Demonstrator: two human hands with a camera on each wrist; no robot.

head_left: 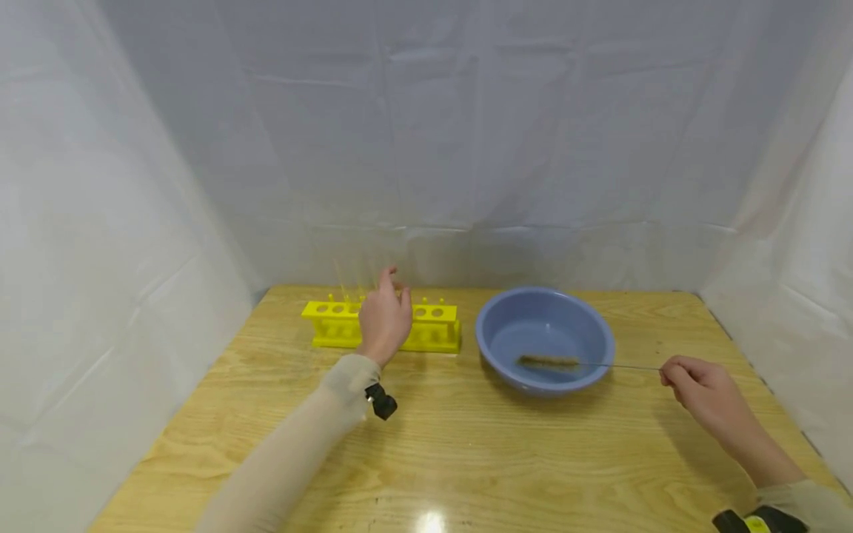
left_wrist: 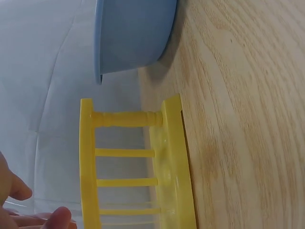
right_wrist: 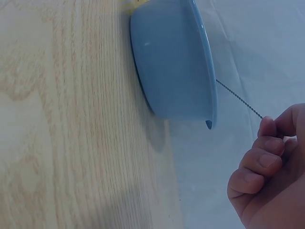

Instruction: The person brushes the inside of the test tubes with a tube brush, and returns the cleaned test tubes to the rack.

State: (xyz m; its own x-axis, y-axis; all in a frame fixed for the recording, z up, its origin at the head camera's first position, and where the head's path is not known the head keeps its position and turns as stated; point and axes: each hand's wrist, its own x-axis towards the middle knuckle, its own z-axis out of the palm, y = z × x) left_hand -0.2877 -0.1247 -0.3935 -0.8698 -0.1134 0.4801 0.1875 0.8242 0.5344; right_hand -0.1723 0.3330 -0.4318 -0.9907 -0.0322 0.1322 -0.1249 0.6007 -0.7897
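Note:
My left hand (head_left: 385, 317) is over the yellow test tube rack (head_left: 436, 337), thumb and fingertips spread apart beside clear test tubes that stand up from it. In the left wrist view, the fingers (left_wrist: 58, 218) are at the lower left, above the rack's top plate; whether they touch a glass tube is unclear. My right hand (head_left: 706, 392) pinches the thin twisted wire handle of a test tube brush (head_left: 549, 361). The brush's bristly brown head is over the inside of the blue basin (head_left: 496, 363); in the right wrist view the basin wall hides that head.
The basin stands right of the rack on a wooden table (head_left: 466, 459). White plastic sheeting (head_left: 426, 148) rises behind the table and along both sides. Thin yellow pegs (head_left: 441, 301) stick up behind the rack's row of holes.

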